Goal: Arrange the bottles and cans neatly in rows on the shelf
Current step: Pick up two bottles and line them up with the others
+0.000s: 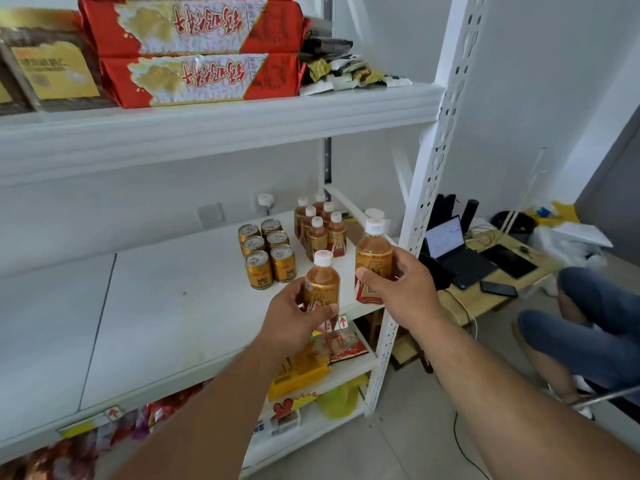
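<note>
My left hand point(294, 315) grips an amber tea bottle point(322, 280) with a white cap, held upright at the front edge of the white middle shelf point(166, 306). My right hand point(401, 285) holds a second, larger-looking amber bottle point(374, 258) just to the right, over the shelf's right front corner. Behind them several matching bottles point(322, 226) stand in two rows at the back right. To their left, several gold cans point(266, 252) stand in two rows.
The upright post point(433, 174) rises right of the bottles. The upper shelf point(207, 129) carries red snack packs. Snack bags fill the lower shelves. At right are a low table with a laptop point(450, 251) and a seated person's legs point(595, 323).
</note>
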`<act>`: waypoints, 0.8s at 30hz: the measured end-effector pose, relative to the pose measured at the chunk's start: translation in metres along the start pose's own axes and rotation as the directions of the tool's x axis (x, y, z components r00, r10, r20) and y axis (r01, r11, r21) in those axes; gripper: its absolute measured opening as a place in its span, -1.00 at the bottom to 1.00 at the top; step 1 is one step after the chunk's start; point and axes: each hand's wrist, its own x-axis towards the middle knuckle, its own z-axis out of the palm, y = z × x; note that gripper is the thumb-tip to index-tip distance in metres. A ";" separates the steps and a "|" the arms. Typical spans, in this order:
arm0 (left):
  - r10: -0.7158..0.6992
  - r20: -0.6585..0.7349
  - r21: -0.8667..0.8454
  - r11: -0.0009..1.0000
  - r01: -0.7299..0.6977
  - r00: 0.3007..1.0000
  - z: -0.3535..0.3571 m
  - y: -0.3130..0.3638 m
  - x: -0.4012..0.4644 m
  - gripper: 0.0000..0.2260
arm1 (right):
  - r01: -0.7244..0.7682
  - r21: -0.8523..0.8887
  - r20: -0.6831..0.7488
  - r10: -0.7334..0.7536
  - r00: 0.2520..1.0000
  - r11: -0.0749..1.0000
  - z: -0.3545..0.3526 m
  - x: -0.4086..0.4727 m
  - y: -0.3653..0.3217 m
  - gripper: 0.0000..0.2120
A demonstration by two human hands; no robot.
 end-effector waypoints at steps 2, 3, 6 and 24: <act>-0.016 -0.014 -0.002 1.000 0.016 1.000 0.006 -0.001 0.009 -0.49 | 0.006 -0.010 0.012 -0.006 1.000 1.000 -0.001 0.011 0.005 -0.57; -0.020 -0.022 -0.003 1.000 0.020 1.000 0.009 -0.002 0.014 -0.49 | 0.010 -0.014 0.018 -0.010 1.000 1.000 -0.002 0.017 0.008 -0.56; -0.041 -0.046 -0.007 0.999 0.041 0.998 0.019 -0.002 0.029 -0.54 | -0.009 -0.002 0.046 0.009 0.999 1.000 -0.005 0.037 0.018 -0.54; -0.078 -0.211 0.007 0.997 0.081 0.974 0.062 -0.013 0.096 -0.48 | -0.051 -0.001 0.210 0.050 0.976 0.999 -0.004 0.118 0.079 -0.47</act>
